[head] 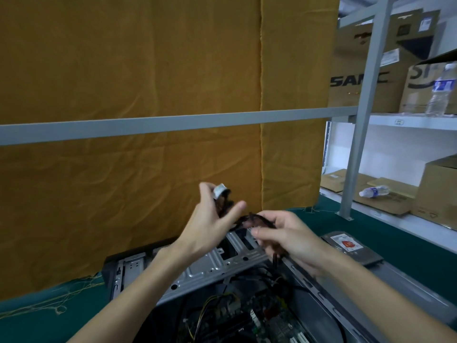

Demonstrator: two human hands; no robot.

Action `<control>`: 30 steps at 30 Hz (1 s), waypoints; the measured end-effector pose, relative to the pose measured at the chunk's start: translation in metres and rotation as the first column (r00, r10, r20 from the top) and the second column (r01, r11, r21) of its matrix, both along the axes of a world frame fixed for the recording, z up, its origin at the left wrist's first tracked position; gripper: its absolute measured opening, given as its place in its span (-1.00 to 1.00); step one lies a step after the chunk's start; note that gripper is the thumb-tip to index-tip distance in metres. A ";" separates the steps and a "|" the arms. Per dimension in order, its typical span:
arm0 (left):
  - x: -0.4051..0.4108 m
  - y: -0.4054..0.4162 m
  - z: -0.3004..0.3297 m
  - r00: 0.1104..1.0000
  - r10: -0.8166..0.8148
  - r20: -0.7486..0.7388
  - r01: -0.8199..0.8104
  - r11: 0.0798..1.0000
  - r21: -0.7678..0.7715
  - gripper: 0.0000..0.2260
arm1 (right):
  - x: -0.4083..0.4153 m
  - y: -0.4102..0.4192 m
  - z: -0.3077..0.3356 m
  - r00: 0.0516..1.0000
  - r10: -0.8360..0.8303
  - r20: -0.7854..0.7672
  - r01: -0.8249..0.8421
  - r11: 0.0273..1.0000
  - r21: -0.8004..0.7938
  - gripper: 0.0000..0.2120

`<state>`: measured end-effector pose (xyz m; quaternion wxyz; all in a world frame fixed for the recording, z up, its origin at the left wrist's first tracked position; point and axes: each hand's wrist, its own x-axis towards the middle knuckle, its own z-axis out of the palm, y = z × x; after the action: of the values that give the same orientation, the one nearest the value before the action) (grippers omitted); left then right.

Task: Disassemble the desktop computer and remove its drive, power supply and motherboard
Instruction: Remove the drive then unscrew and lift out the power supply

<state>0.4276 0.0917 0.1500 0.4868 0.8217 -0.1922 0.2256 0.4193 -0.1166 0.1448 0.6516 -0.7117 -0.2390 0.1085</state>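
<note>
The open desktop case [217,266] lies on the green table, its grey drive cage facing me. Inside it, at the bottom of the view, the motherboard [269,323] shows with yellow and black wires. My left hand [210,226] is raised above the case and grips a bundle of black cables with a white label [223,199]. My right hand [289,236] pinches the same black cable run [259,219] just right of the left hand; the cable drops from it into the case. A removed drive [351,246] with a red-and-white label lies flat to the right of the case.
An orange cloth [148,82] hangs behind the table, crossed by a grey rail. At right, a grey shelf unit [420,121] holds cardboard boxes and two water bottles, one standing [440,90], one lying [374,191]. Loose yellow threads lie on the green table top [49,310] at left.
</note>
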 end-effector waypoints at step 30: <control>0.014 -0.013 -0.006 0.983 -0.080 -0.164 0.002 0.903 -0.429 -0.76 | -0.016 0.035 -0.011 0.951 0.069 -0.301 -0.017 0.985 0.172 -0.60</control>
<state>0.4418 0.0792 0.1443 0.6746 0.7079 -0.1111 0.1776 0.4035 -0.0814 0.1342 0.7358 -0.6236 -0.1591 0.2109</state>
